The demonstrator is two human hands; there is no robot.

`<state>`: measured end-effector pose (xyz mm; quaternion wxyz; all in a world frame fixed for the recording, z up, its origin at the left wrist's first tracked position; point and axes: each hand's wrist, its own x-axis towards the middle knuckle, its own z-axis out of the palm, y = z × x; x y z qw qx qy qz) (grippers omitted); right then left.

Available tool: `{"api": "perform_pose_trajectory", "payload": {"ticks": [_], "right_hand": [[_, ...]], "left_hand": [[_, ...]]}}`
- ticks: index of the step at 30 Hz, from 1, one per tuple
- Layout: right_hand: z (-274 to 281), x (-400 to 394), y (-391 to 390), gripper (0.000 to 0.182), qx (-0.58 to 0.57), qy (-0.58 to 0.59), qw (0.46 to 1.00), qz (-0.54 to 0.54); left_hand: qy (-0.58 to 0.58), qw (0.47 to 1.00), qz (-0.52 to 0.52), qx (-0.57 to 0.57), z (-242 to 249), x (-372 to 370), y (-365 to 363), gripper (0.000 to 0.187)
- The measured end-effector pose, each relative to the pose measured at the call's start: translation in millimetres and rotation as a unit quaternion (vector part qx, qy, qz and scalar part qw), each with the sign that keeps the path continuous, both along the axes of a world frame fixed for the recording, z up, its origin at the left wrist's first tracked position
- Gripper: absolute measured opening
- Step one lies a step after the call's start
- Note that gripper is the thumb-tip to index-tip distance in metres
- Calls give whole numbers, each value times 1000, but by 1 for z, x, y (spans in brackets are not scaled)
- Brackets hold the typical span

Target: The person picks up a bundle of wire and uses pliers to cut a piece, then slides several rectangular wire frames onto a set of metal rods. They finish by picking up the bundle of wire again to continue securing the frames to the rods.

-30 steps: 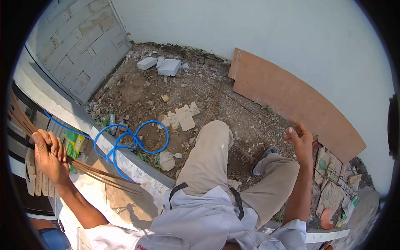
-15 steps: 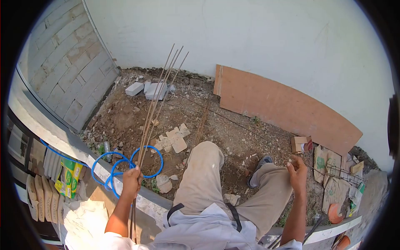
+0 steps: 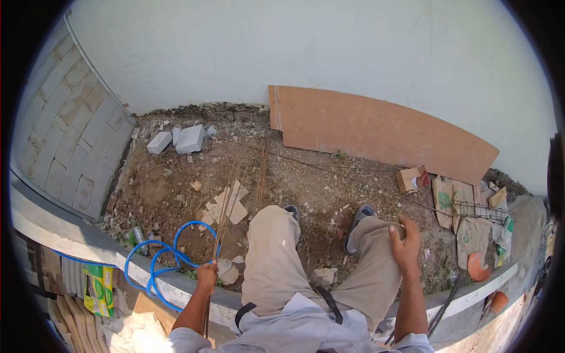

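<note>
My left hand (image 3: 206,276) is closed around a bundle of several thin, rusty steel rods (image 3: 220,238). The rods slant upward over the dirt, and their lower ends pass down beside my forearm. Coils of a blue hose (image 3: 154,272) lie just left of that hand, draped over the low wall. My right hand (image 3: 406,244) is over my right knee, thumb and fingers apart, with nothing visible in it.
More rods (image 3: 261,176) lie on the soil ahead. A brown board (image 3: 376,126) leans against the white wall. White blocks (image 3: 189,139), a small carton (image 3: 410,179), paper sacks (image 3: 471,241) and a wire-tied steel cage (image 3: 482,210) lie around. A low wall (image 3: 76,235) curves along the near side.
The held rods have swung lower, their tips now over the dirt instead of the white wall. My left hand is slightly lower and further right in view. Both feet now show as the view shifts.
</note>
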<state>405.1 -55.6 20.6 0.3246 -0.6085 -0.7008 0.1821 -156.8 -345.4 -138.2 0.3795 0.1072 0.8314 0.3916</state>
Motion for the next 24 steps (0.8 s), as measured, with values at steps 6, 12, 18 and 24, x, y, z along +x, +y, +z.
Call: {"api": "perform_pose_trajectory", "payload": {"ticks": [6, 12, 18, 24], "right_hand": [[7, -1, -3, 48, -49, -47, 997, -42], [7, 4, -9, 47, -65, -51, 995, -55], [3, 9, -9, 45, -78, -54, 994, -56], [0, 12, -19, 35, -3, 193, 977, -96]], "left_hand": [[154, 985, -81, 11, -70, -31, 10, 40], [267, 938, -216, -42, -131, -54, 17, 33], [-131, 983, -101, 78, -154, -53, 29, 32], [-54, 987, -146, -30, -122, -22, 65, 33]]}}
